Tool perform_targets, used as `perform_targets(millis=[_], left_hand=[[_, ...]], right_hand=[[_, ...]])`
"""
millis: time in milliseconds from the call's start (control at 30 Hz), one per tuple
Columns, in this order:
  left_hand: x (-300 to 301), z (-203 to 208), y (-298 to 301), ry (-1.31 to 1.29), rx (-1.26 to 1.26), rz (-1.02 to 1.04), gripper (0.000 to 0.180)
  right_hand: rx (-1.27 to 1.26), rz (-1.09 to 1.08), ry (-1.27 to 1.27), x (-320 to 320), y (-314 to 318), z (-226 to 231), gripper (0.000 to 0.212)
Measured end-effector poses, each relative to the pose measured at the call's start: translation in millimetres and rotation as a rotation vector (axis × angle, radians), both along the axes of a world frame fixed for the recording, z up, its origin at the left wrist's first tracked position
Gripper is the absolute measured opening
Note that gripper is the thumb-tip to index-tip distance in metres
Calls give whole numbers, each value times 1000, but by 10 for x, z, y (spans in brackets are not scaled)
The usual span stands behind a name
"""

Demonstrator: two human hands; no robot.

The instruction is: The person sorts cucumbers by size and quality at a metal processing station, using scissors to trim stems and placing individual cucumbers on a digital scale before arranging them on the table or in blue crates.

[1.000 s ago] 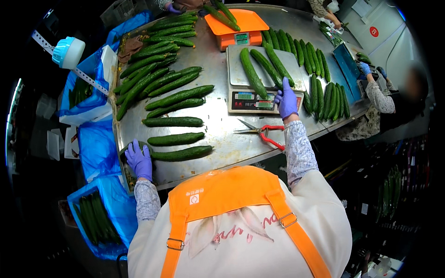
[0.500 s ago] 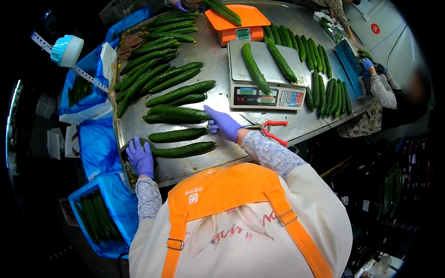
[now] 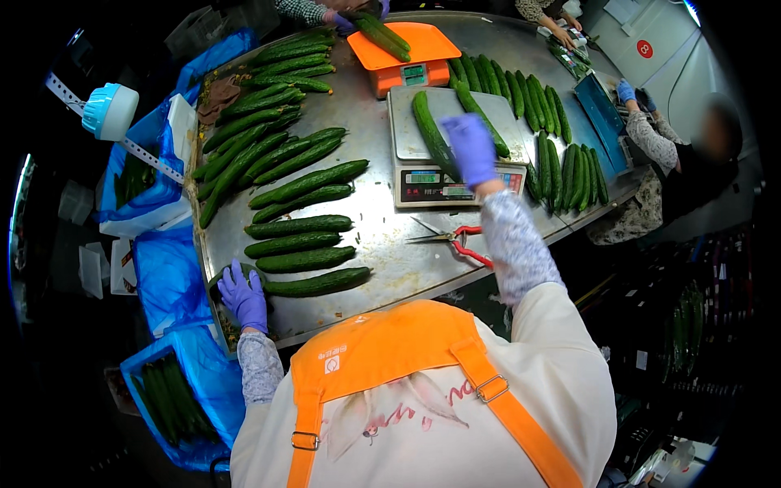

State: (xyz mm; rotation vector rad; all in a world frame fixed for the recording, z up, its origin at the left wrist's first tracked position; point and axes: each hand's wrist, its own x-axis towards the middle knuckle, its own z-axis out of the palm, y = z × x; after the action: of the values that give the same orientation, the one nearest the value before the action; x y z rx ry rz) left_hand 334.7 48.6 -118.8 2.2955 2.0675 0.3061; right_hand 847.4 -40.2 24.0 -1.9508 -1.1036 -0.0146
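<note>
My right hand (image 3: 470, 148), in a purple glove, hovers over the front of the grey digital scale (image 3: 419, 187), its fingers curled and partly blurred. Two cucumbers lie on the scale's plate: the left cucumber (image 3: 434, 134) is right beside my hand, and the right cucumber (image 3: 480, 114) extends partly behind it. My left hand (image 3: 242, 294), also gloved, rests with fingers spread at the table's near left corner, over something dark green that it mostly hides. Next to it lies the nearest cucumber (image 3: 319, 282) of a short row on the table.
Red-handled shears (image 3: 460, 238) lie before the scale. More cucumbers (image 3: 244, 163) fill the table's left side, and others (image 3: 569, 171) the right. Behind stands an orange scale (image 3: 407, 61) with cucumbers. Blue-lined crates (image 3: 175, 276) stand left. Co-workers' hands (image 3: 626, 91) show at the far edges.
My right hand has left the cucumber it held in the near row and moved right, up over the scale. That cucumber now lies in the row. My left hand stays at the corner.
</note>
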Motion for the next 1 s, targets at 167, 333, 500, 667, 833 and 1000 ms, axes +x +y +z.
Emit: perform_targets(millis=[167,333,500,667,833,1000], left_hand=[[57,39,48,25,16,-16,58],[134,170,4,26,-13,-4,56],[121,235,-36,42,-38,35,57],[197,402,-2,53,-136,30,57],[471,1079,-58,-14,159,-68,44],[1294,1335,-244,-1378,-585,-404,45]], right_hand=[[-491,-170,-6,1180,50,-207,54],[-474,100,-42,990,137,-385,63],[-739,-3,-58,63,297,164,97],[-862,62,-251,-65,266,124,99],[-287,567,494,83,125,27,82],[61,974,1596,-894,-459,212,74]])
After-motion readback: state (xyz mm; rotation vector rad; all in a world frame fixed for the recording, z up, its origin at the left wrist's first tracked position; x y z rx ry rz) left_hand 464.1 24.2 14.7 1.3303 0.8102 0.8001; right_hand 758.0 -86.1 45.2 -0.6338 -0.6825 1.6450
